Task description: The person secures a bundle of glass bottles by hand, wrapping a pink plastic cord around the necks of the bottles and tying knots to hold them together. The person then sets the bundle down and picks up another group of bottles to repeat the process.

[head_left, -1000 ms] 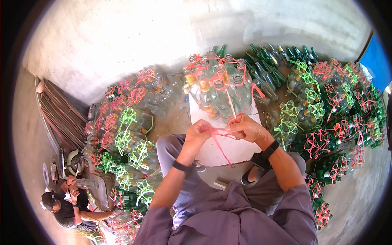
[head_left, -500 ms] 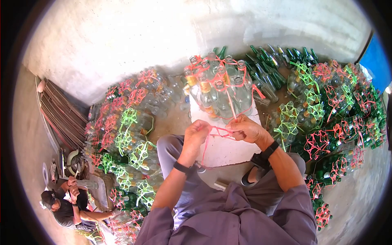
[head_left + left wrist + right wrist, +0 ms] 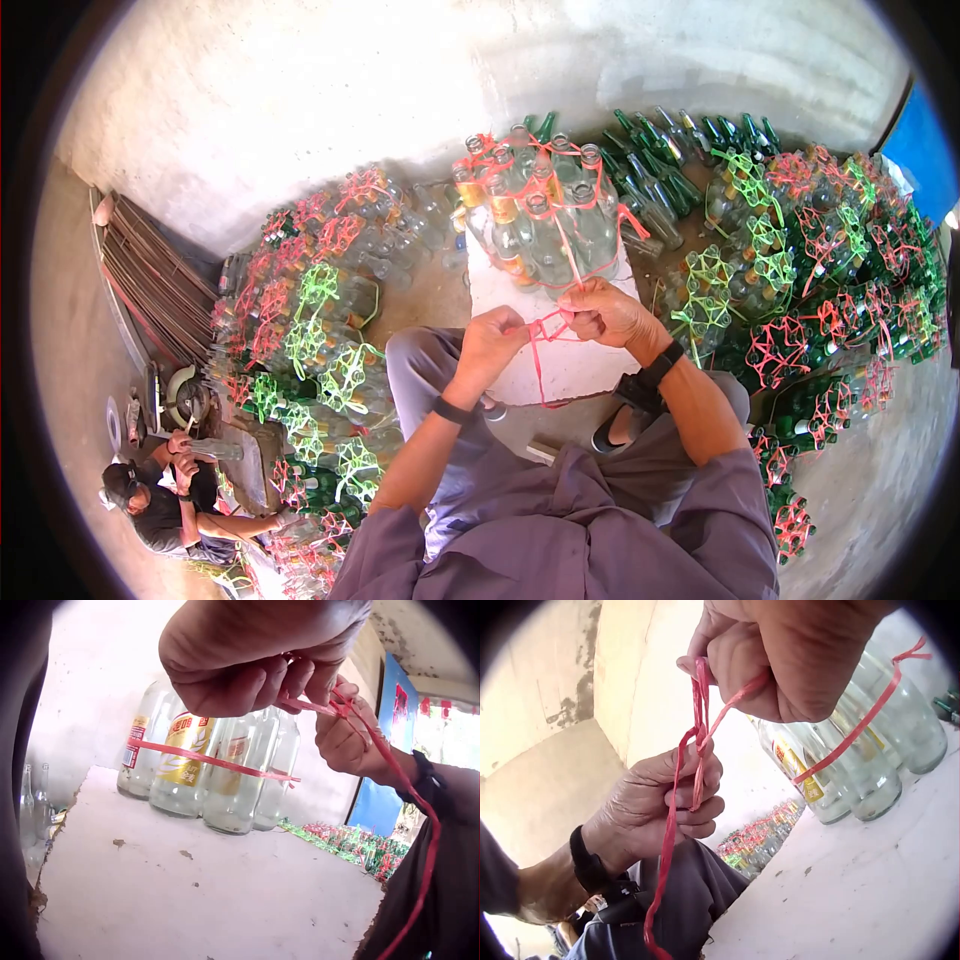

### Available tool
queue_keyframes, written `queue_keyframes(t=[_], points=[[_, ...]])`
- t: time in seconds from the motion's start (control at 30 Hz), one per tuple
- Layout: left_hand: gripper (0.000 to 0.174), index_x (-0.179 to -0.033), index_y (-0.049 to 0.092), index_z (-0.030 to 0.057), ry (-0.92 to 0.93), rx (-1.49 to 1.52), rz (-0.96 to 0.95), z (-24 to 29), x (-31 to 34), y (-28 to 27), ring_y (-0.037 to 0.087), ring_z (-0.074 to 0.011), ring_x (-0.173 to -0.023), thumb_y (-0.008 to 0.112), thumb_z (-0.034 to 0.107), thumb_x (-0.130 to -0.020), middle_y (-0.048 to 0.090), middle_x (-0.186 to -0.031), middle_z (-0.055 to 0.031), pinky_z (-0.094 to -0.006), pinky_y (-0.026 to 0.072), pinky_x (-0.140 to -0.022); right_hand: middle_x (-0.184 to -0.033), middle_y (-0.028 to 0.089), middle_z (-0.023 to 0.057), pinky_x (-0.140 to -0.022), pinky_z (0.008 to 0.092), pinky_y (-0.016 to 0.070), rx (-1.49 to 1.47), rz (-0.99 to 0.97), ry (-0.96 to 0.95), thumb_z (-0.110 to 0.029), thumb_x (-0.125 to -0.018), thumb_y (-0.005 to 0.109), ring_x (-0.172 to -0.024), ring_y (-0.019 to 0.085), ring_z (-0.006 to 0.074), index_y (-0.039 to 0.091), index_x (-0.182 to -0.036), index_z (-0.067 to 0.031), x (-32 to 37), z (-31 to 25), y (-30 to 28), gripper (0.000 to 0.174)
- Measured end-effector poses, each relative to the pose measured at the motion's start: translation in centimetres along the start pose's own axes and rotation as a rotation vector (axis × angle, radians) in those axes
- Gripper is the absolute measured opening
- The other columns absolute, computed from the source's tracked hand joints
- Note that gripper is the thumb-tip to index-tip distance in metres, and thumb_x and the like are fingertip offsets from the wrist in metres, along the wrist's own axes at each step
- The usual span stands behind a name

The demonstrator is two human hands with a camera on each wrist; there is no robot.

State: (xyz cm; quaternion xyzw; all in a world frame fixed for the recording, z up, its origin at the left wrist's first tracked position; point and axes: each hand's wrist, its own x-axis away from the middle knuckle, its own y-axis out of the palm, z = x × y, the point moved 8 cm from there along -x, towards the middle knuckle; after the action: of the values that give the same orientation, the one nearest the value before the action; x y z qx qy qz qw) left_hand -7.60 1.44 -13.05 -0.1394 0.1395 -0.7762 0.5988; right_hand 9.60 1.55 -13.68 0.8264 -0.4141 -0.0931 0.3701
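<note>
Between the two hands stretches red plastic string, looped and knotted, with one loose end hanging down. The left hand pinches its left side, thumb against curled fingers. On the other side the right hand grips the string and also holds a thin pale stick. Right behind the hands stands a cluster of clear glass bottles on a white board. A red band runs around the bottles, and more red string laces their necks.
Tied bottle bundles crowd the left, and green and clear ones the right. Loose green bottles lie by the wall. Another person sits at the lower left, holding a bottle. A pile of thin rods leans at the far left.
The left hand has moved slightly right and down, closer to the right hand. The string between them has changed from a near-straight stretch to a looped shape. The right hand has barely moved.
</note>
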Motion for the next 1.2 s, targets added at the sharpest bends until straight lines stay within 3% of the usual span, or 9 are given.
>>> queue_keyframes(t=[0.23, 0.53, 0.63, 0.7, 0.93, 1.0, 1.07, 1.13, 1.2], points=[[0.004, -0.086, 0.067, 0.0020, -0.147, 0.378, 0.024, 0.8, 1.3, -1.1, 0.045, -0.0020, -0.062, 0.070, 0.003, -0.087, 0.058, -0.071, 0.0062, -0.0211, 0.0348, -0.056, -0.057, 0.030, -0.0093, -0.042, 0.0233, 0.0162, 0.011, -0.012, -0.007, -0.017, -0.098, 0.064, -0.046, 0.024, 0.0034, 0.056, -0.074, -0.0070, 0.2, -0.1, 0.3, 0.027], [0.032, -0.093, 0.068, 0.0037, -0.156, 0.578, -0.039, -1.1, 1.3, -1.9, 0.040, -0.0075, -0.059, 0.067, 0.035, -0.088, 0.051, -0.067, 0.0047, -0.0238, 0.0301, -0.056, -0.059, 0.029, -0.0095, -0.043, 0.0226, 0.0158, -0.055, -0.052, -0.022, -0.016, -0.099, 0.062, -0.047, 0.023, 0.0032, 0.050, -0.073, -0.0117, 0.0, 0.2, -0.3, 0.029], [0.044, -0.099, 0.068, -0.0019, -0.124, 0.588, -0.114, -1.2, 1.3, -1.6, 0.050, -0.0095, -0.068, 0.059, 0.041, -0.097, 0.062, -0.079, -0.0019, -0.0239, 0.0379, -0.062, -0.058, 0.031, -0.0094, -0.043, 0.0227, 0.0157, -0.038, -0.047, -0.021, -0.016, -0.099, 0.063, -0.047, 0.024, 0.0030, 0.056, -0.076, -0.0080, 0.2, -0.1, 0.3, 0.025], [0.048, -0.109, 0.068, -0.0039, -0.035, 0.479, 0.035, 0.1, 1.0, -2.2, 0.057, -0.0125, -0.081, 0.063, 0.042, -0.096, 0.066, -0.090, -0.0055, -0.0254, 0.0444, -0.074, -0.058, 0.032, -0.0094, -0.043, 0.0229, 0.0155, -0.049, -0.028, -0.028, -0.016, -0.098, 0.064, -0.046, 0.024, 0.0030, 0.058, -0.078, -0.0062, 0.3, -0.2, 0.2, 0.023], [0.040, -0.116, 0.066, -0.0038, 0.068, 0.320, -0.061, 3.0, 0.7, -0.2, 0.060, -0.0171, -0.103, 0.073, 0.028, -0.091, 0.064, -0.113, -0.0101, -0.0326, 0.0450, -0.097, -0.053, 0.037, -0.0090, -0.042, 0.0251, 0.0144, 0.063, 0.058, 0.004, -0.019, -0.090, 0.075, -0.043, 0.025, 0.0034, 0.062, -0.078, -0.0053, -0.5, 1.0, 0.5, 0.022], [0.033, -0.114, 0.067, -0.0017, 0.330, -0.106, -0.008, 6.1, 1.3, 0.2, 0.057, -0.0150, -0.107, 0.075, 0.019, -0.089, 0.061, -0.124, -0.0105, -0.0334, 0.0446, -0.099, -0.053, 0.037, -0.0090, -0.042, 0.0252, 0.0141, 0.061, 0.063, 0.012, -0.020, -0.090, 0.075, -0.043, 0.025, 0.0034, 0.062, -0.078, -0.0053, -0.7, 1.2, 0.8, 0.023], [0.025, -0.112, 0.067, 0.0001, 0.349, -0.104, 0.006, 6.0, 1.0, 0.9, 0.061, -0.0130, -0.097, 0.072, 0.010, -0.090, 0.066, -0.111, -0.0067, -0.0305, 0.0482, -0.091, -0.052, 0.036, -0.0090, -0.042, 0.0252, 0.0137, 0.059, 0.068, 0.024, -0.020, -0.089, 0.075, -0.042, 0.024, 0.0035, 0.062, -0.077, -0.0053, -0.8, 1.4, 0.6, 0.024], [0.020, -0.111, 0.068, -0.0011, -0.051, 0.200, -0.084, 2.9, 0.2, 1.8, 0.063, -0.0124, -0.083, 0.067, 0.004, -0.091, 0.067, -0.089, -0.0031, -0.0271, 0.0506, -0.083, -0.053, 0.037, -0.0090, -0.042, 0.0255, 0.0133, 0.057, 0.103, 0.013, -0.021, -0.089, 0.076, -0.042, 0.024, 0.0036, 0.062, -0.077, -0.0055, -0.8, 1.4, 0.0, 0.024], [0.017, -0.108, 0.068, -0.0016, -0.005, 0.162, -0.055, 3.0, 0.2, 1.6, 0.062, -0.0119, -0.077, 0.064, 0.002, -0.092, 0.064, -0.081, -0.0018, -0.0263, 0.0503, -0.078, -0.053, 0.036, -0.0092, -0.042, 0.0257, 0.0133, 0.061, 0.104, 0.023, -0.021, -0.090, 0.075, -0.042, 0.024, 0.0036, 0.063, -0.077, -0.0056, -0.7, 1.4, 0.2, 0.024]])
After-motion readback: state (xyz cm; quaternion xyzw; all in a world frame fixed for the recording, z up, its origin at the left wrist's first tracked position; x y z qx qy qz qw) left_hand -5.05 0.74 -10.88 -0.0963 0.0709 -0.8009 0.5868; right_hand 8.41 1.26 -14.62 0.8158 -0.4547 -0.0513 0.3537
